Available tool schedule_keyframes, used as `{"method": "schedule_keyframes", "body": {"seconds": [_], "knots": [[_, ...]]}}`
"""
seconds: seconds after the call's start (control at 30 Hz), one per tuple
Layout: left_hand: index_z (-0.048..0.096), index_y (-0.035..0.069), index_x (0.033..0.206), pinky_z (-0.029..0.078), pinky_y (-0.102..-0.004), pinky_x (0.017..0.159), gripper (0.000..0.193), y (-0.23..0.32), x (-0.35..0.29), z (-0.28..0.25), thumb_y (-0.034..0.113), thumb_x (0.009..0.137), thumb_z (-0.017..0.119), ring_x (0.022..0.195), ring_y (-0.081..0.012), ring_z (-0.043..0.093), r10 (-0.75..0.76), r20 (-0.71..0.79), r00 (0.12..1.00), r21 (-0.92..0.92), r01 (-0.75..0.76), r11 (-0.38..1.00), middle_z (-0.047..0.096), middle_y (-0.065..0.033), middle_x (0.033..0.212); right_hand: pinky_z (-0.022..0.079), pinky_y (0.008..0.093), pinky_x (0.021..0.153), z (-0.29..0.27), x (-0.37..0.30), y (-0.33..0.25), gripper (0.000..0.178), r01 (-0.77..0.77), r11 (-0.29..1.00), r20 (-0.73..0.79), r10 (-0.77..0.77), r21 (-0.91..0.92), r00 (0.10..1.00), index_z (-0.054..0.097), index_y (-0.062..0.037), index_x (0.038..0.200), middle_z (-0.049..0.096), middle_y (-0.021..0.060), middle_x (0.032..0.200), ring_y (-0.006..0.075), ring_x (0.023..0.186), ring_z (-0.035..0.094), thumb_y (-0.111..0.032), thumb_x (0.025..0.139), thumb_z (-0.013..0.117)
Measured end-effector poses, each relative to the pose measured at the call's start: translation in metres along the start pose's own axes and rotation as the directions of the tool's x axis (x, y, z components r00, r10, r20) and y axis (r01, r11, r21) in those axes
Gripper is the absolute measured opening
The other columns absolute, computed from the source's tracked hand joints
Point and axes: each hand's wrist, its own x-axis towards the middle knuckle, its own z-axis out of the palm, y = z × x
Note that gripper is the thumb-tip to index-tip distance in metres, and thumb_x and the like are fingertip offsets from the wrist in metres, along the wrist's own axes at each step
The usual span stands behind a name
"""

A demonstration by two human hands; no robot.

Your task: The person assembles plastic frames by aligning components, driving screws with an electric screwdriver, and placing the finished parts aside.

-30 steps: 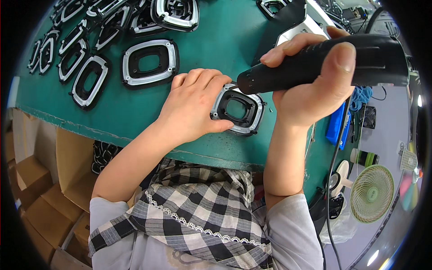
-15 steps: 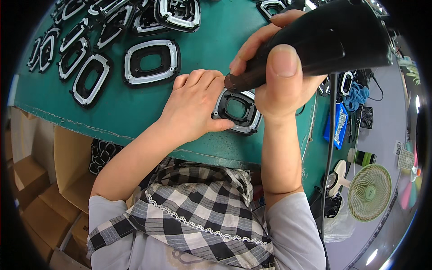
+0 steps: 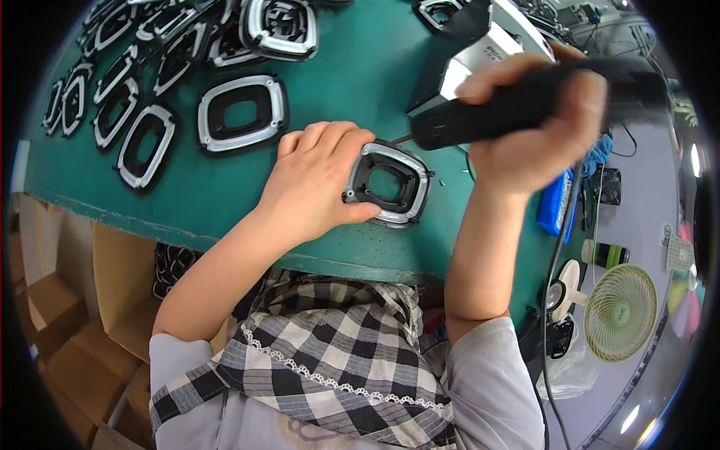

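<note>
My left hand (image 3: 319, 176) grips a rounded black-and-silver plastic frame (image 3: 412, 180) lying on the green table, its thumb on the near rim and fingers along the left side. In my right hand (image 3: 517, 154) is a black electric screwdriver (image 3: 480, 116), held nearly level and blurred by motion. The thin bit of the screwdriver points left, close to the far edge of the frame; whether it touches cannot be made out. Tiny bits, perhaps screws, lie on the table right of the frame.
A similar frame (image 3: 277, 112) lies beyond my left hand, with several more (image 3: 146, 146) at the far left. Behind the screwdriver stands a black-and-white box-shaped device (image 3: 495, 49). To the right are a blue tray (image 3: 553, 202), a hanging cable (image 3: 551, 300) and a green fan (image 3: 621, 313). Cardboard boxes (image 3: 82, 360) sit lower left.
My right hand has moved right with the screwdriver, drawing it off the frame and tilting it closer to level. More of the frame shows. My left hand keeps its grip.
</note>
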Motion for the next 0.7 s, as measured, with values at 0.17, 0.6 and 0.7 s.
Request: {"method": "schedule_keyframes", "body": {"seconds": [0.17,0.6,0.7], "knots": [[0.046,0.009,0.127,0.028,-0.0427,0.102,0.079,0.001,-0.001,0.0,0.028,0.059,0.081,0.122,-0.0284,0.042,-0.027,0.023,0.999,-0.013,0.027,1.0,0.048,-0.0106,0.127,0.049,0.0318,0.039,-0.046,0.037,-0.027,0.049,0.282,0.931,-0.149,-0.321,-0.231,0.935,0.044,0.0054,0.095,0.056,0.0176,0.056,0.0237,0.04,0.056,-0.04,0.084,0.061],[0.046,0.01,0.127,0.029,-0.0421,0.101,0.078,0.0,-0.003,0.004,0.031,0.06,0.08,0.121,-0.0275,0.043,0.007,-0.049,0.999,0.035,-0.005,0.999,0.049,-0.0088,0.125,0.047,0.0396,0.048,-0.031,-0.002,-0.032,0.056,-0.071,0.983,-0.065,0.06,-0.172,0.996,0.045,-0.0021,0.112,0.055,0.015,0.069,0.0259,0.051,0.054,-0.053,0.089,0.045],[0.045,0.009,0.127,0.03,-0.0419,0.101,0.079,0.002,-0.003,0.006,0.032,0.061,0.08,0.122,-0.0271,0.043,0.011,-0.074,0.997,0.068,-0.006,0.998,0.049,-0.0085,0.125,0.047,0.0397,0.045,-0.011,-0.026,-0.024,0.056,-0.119,0.992,0.064,0.121,-0.04,0.991,0.045,-0.0017,0.113,0.055,0.0155,0.07,0.025,0.049,0.054,-0.053,0.091,0.04]]}}
